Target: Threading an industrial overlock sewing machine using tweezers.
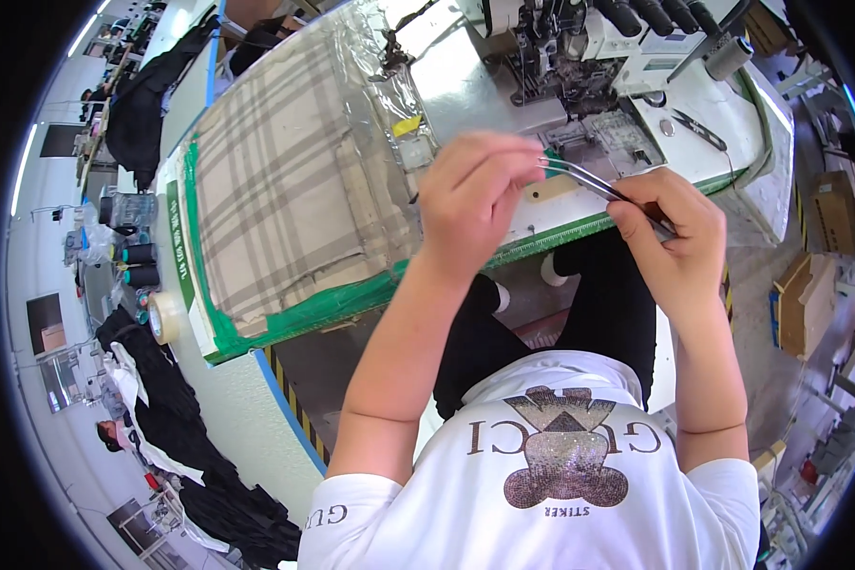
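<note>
My right hand (674, 233) is closed around a pair of curved metal tweezers (589, 179), whose tips point left. My left hand (475, 204) is held up at those tips, its fingers curled in and partly smeared by motion. Whatever lies between the left fingertips is hidden or too small to make out. Both hands are above the front edge of the sewing table, before a sewing machine (565, 85) with a metal bed. A measuring tape (556, 236) runs along the table's green-taped front edge.
Plaid fabric (285, 180) under clear plastic covers the table's left part. Thread snips (701, 131) lie right of the machine. A tape roll (164, 316) is at the left edge. A cardboard box (803, 304) stands on the right, and dark garments (199, 446) lie lower left.
</note>
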A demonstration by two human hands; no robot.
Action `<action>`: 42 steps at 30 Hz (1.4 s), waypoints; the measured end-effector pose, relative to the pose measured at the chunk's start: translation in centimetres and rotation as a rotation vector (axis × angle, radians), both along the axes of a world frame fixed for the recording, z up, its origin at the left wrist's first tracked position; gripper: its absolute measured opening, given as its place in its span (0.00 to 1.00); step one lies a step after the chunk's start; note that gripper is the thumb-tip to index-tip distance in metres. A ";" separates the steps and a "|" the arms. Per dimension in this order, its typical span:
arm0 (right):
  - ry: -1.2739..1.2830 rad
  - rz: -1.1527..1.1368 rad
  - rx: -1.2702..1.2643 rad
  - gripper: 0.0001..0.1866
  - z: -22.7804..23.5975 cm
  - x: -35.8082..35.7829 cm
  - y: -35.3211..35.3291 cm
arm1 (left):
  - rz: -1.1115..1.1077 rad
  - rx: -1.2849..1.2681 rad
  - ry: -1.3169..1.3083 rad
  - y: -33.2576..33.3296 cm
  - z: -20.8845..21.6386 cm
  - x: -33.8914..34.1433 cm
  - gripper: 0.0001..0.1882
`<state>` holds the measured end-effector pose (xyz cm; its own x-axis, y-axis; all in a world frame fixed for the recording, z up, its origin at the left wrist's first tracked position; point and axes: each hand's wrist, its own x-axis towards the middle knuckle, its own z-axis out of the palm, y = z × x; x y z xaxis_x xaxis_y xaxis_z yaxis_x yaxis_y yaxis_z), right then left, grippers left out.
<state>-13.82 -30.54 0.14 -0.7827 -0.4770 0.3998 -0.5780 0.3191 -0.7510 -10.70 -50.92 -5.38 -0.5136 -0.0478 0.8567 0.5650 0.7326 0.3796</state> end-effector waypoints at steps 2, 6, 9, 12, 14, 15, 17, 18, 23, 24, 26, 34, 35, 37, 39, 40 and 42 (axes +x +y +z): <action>-0.316 -0.065 -0.115 0.10 -1.5 -0.1 0.0 | -0.008 0.242 -0.209 1.4 -0.5 1.8 0.11; -0.674 0.006 -0.316 0.15 -3.8 -0.7 -1.8 | -0.063 0.473 -0.421 4.1 -1.9 3.6 0.12; -0.955 0.117 -0.510 0.18 -3.9 -1.4 -3.8 | -0.088 0.794 -0.559 5.7 -2.3 4.1 0.12; -1.019 0.082 -0.645 0.12 -3.7 -1.8 -5.3 | -0.134 1.021 -0.622 5.7 -2.0 4.4 0.08; -1.013 0.027 -0.657 0.06 -4.0 -1.9 -5.1 | -0.187 1.023 -0.621 5.2 -1.6 4.8 0.06; -0.938 0.051 -0.618 0.06 -4.4 -1.9 -4.8 | -0.207 1.009 -0.623 5.0 -1.3 5.0 0.06; -0.872 0.035 -0.570 0.07 -5.1 -1.6 -3.9 | -0.215 0.975 -0.635 4.4 -0.5 5.2 0.05; -0.837 0.070 -0.588 0.07 -5.5 -1.2 -3.4 | -0.092 0.657 -0.471 4.1 0.0 4.9 0.06; -0.726 0.144 -0.489 0.08 -5.8 1.9 -0.2 | -0.019 -0.047 -0.243 3.8 2.6 3.0 0.10; -0.740 0.065 -0.460 0.08 -5.8 2.5 0.3 | -0.080 -0.116 -0.257 3.9 3.0 2.6 0.09; -0.745 0.110 -0.432 0.08 -5.3 3.1 2.1 | -0.171 -0.224 -0.313 4.3 3.4 2.2 0.08; -0.698 0.097 -0.346 0.08 -4.4 3.9 5.9 | -0.243 -0.170 -0.335 5.8 4.1 3.5 0.09; -0.697 0.096 -0.343 0.08 -4.4 3.9 6.1 | -0.234 -0.161 -0.355 5.8 4.1 3.7 0.10; -0.693 0.073 -0.342 0.08 -4.5 3.8 6.5 | -0.205 -0.183 -0.365 5.5 4.4 4.1 0.09; -0.699 0.046 -0.368 0.07 -4.8 3.5 6.8 | -0.148 -0.189 -0.403 5.0 4.6 4.5 0.09; -0.705 0.044 -0.364 0.07 -5.0 3.3 7.0 | -0.151 -0.188 -0.408 4.7 4.7 4.7 0.09; -0.701 0.017 -0.368 0.07 -5.3 2.9 7.1 | -0.057 -0.174 -0.445 4.1 4.8 5.0 0.08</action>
<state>-10.94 -23.40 -5.16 -0.9042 -0.4242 -0.0492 0.0662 -0.0255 -0.9975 -5.73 -46.86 -0.63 -0.8300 0.1162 0.5455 0.4167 0.7793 0.4680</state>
